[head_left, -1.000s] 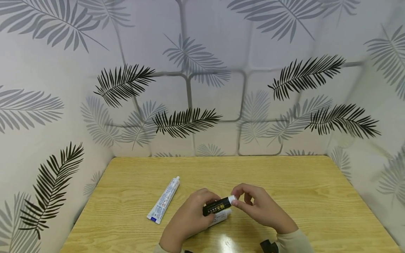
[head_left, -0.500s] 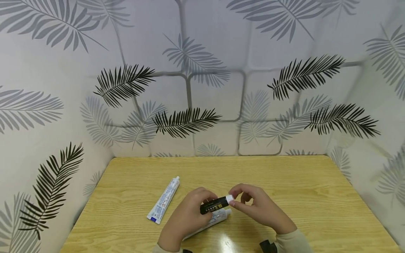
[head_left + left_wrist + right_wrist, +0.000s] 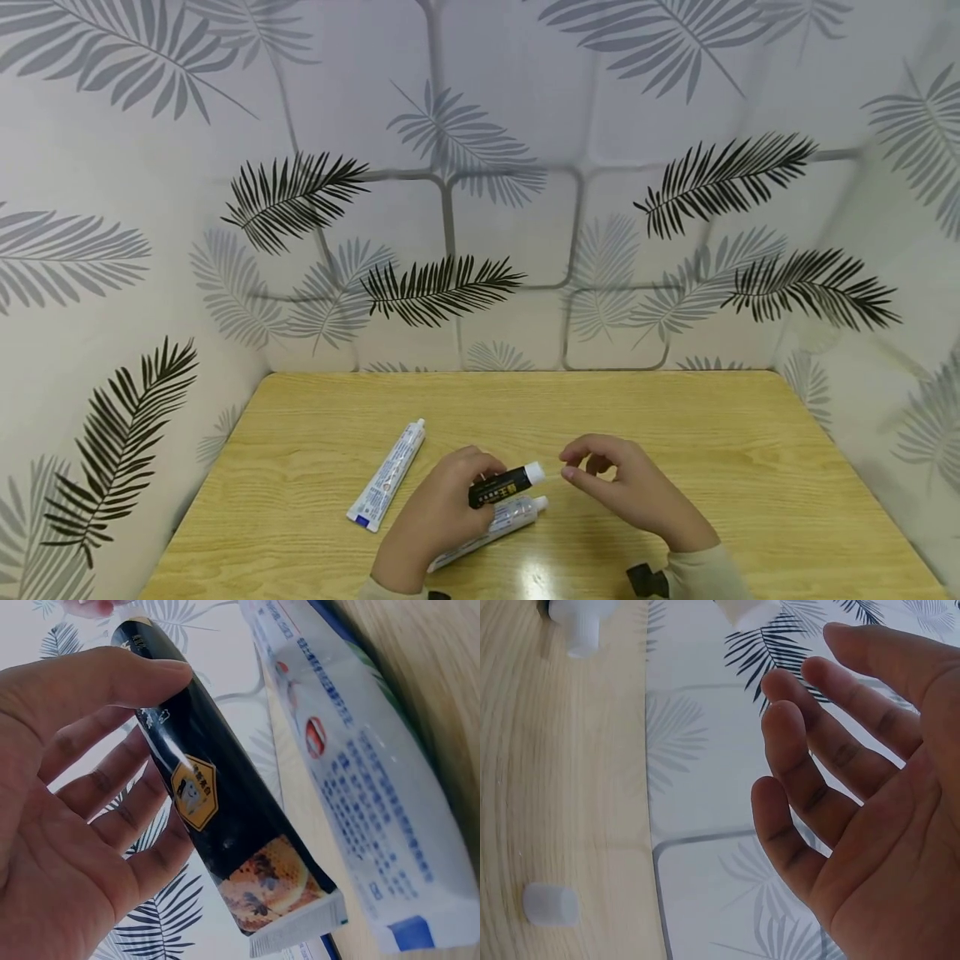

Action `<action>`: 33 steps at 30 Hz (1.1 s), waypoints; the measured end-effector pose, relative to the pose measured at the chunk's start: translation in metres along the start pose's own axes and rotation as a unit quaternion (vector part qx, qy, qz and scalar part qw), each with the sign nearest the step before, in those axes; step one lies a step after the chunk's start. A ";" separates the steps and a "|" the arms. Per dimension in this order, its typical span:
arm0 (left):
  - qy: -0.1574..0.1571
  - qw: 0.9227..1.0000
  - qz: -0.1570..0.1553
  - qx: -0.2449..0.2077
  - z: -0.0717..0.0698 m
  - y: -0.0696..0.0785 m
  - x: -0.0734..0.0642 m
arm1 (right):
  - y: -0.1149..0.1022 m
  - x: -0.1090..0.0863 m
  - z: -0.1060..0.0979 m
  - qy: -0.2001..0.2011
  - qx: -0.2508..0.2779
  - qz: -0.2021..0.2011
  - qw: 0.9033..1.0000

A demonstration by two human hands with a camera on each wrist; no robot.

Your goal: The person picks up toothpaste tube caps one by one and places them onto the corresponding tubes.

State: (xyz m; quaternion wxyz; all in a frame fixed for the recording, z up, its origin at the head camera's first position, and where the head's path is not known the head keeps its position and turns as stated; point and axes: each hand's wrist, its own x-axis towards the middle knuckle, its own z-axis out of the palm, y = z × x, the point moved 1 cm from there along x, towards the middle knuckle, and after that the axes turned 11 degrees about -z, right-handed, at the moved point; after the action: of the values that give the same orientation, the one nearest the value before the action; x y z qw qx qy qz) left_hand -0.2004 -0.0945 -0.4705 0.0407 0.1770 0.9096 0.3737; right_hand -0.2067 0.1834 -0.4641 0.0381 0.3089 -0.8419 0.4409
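Observation:
A black toothpaste tube [image 3: 498, 487] with gold lettering is tilted in my left hand [image 3: 442, 508], which grips it between thumb and fingers. Its honeycomb print [image 3: 270, 885] faces the left wrist camera, and its white end [image 3: 534, 472] points right. A short gap away, my right hand [image 3: 618, 483] holds nothing, its fingers loosely bent. Below the black tube, a white toothpaste tube [image 3: 513, 518] lies on the table, partly covered by my left hand. The right wrist view shows a small white cap [image 3: 550, 904] on the wood.
Another white toothpaste tube [image 3: 390, 475], blue at its tail corner, lies on the table to the left of my hands. The wooden table [image 3: 675, 417] meets a leaf-patterned wall [image 3: 510, 225] at its back and sides.
My right fingers have come off the white end of the black tube and drawn slightly right. My left hand has shifted a little left with the tube, opening a gap.

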 end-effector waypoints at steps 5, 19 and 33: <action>0.000 1.000 -0.011 0.010 0.001 -0.006 0.000 | 0.001 -0.001 -0.006 0.011 0.004 -0.020 1.000; -0.019 0.997 -0.047 0.059 0.009 -0.015 0.003 | 0.008 -0.008 -0.016 0.011 -0.022 -0.002 1.000; -0.024 0.995 -0.071 0.067 0.004 -0.020 -0.002 | 0.004 -0.007 -0.020 0.007 -0.032 0.011 0.999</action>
State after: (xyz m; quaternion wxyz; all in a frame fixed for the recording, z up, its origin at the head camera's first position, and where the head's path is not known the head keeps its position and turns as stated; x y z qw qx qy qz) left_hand -0.2040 -0.1058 -0.4875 0.0773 0.1232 0.9415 0.3042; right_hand -0.2076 0.2038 -0.4574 0.0490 0.2951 -0.8585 0.4166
